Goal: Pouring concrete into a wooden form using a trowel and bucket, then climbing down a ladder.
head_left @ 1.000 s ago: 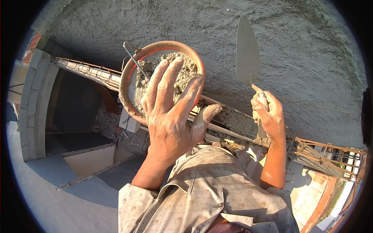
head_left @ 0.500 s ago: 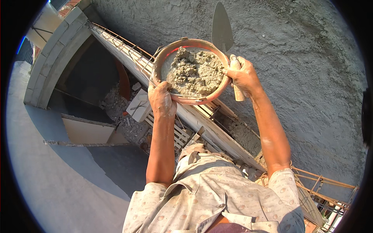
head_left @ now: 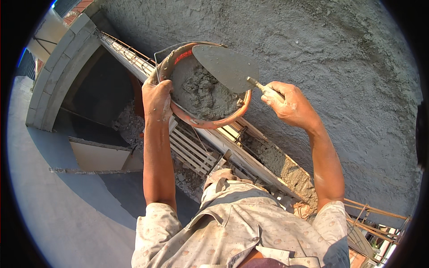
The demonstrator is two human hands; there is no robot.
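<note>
An orange-red bucket [head_left: 217,123] with a wire handle is tilted so its mouth faces me. Wet grey mortar [head_left: 204,96] lies inside it. My left hand [head_left: 157,99] is closed on the bucket's left rim. In my right hand [head_left: 289,103] is a trowel [head_left: 225,67], gripped by its short wooden handle. The trowel's broad pointed blade lies across the upper right of the bucket's mouth, its tip toward the left. From this view I cannot tell whether the blade touches the mortar.
A rough grey plastered wall [head_left: 339,80] rises on the right. Below the bucket runs a narrow boarded channel with mortar [head_left: 286,165] in it. Steel rods [head_left: 371,214] stick out at lower right. Down at left are a slatted wooden pallet [head_left: 190,149], rubble and a block-edged opening [head_left: 49,89].
My right hand has let go of the bucket rim and swung the trowel from upright beside it to across its mouth. My left hand and the bucket have shifted left, the bucket tilting.
</note>
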